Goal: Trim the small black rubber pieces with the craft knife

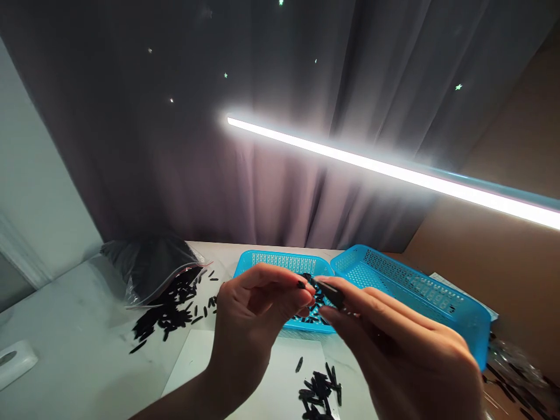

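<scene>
My left hand (258, 318) is raised in the middle of the view, its thumb and fingertips pinching a small black piece (301, 284). Close by on the right, my right hand (394, 332) grips a dark, flat-sided tool (331, 293) between thumb and fingers. The tool's tip points at the left fingertips; whether it touches the small piece cannot be made out. Behind the hands stands a blue basket (284, 255) with black pieces in it, partly hidden by them. Below the hands, several black pieces (318, 388) lie on and beside a white sheet (199, 356).
A second blue basket (470, 324) stands at the right. At the left, a plastic bag (153, 262) lies near a spilled heap of black pieces (168, 309). A white object (20, 361) sits at the left edge. A bright tube lamp (371, 166) hangs above.
</scene>
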`<state>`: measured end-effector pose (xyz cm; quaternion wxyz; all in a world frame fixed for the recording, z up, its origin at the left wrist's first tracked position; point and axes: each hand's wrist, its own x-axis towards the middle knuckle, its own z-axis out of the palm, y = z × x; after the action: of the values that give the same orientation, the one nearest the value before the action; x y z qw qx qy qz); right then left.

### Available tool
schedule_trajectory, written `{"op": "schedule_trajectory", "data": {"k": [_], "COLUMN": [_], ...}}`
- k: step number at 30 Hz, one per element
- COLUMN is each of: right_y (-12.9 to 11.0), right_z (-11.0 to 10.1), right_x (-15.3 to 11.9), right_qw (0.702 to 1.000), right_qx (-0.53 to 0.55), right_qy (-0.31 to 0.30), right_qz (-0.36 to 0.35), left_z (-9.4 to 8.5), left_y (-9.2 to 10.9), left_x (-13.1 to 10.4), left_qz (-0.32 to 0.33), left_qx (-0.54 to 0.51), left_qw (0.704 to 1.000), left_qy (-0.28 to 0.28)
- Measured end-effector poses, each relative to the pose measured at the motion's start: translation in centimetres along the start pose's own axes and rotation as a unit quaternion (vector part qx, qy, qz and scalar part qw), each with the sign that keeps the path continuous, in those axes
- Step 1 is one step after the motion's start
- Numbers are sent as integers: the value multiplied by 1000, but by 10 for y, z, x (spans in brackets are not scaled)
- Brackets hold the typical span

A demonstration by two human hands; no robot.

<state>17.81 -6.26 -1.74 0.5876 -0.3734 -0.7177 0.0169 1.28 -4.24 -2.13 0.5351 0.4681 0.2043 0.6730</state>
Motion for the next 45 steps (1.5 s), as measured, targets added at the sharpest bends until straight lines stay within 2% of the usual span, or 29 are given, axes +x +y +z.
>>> {"op": "schedule_trajectory", "data": {"k": [6,14,29,39,45], "right_y": [-4,-3,-8,-4,-4], "right_z": [-18,-8,-6,-11,-16], "right_x": [8,1,-1,1,3], "right_qw": [997,993,993,992,991], "right_qx": [-75,-105,-105,-98,-97], "right_qy": [-26,-36,-46,-72,-87], "right_qz": [4,-44,-27,-30,-21], "left_z": [0,1,2,0,8], "left_y": [0,1,2,7,12], "left_x": [4,4,0,-1,-5], "left_qz": [-24,-24,-30,-10,-47], "left_qx": [-26,-28,-15,41,87], "left_qw": [999,999,999,999,994], "left_qy": [11,7,15,-13,50]}}
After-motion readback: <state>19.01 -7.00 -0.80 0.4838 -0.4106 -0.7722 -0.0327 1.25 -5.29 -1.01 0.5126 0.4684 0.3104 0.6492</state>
